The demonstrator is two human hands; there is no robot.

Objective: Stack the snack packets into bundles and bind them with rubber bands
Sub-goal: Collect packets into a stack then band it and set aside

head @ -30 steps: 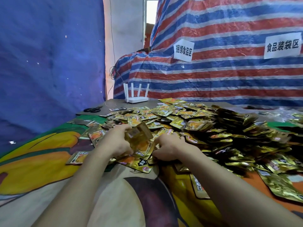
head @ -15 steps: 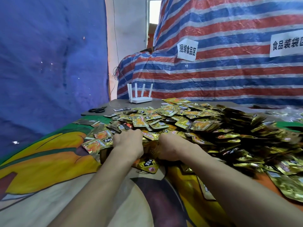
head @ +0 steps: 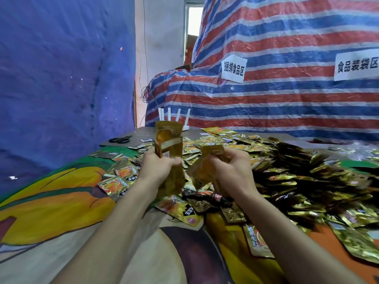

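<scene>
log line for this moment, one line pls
step: gathering packets | left hand: grips upright gold foil snack packets | right hand: grips second gold foil packet | rubber band: none visible

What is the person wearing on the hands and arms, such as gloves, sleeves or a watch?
The left hand and the right hand are bare: no gloves, no visible rings. No watch or band on either wrist, and no sleeve shows on the arms within the picture.
</scene>
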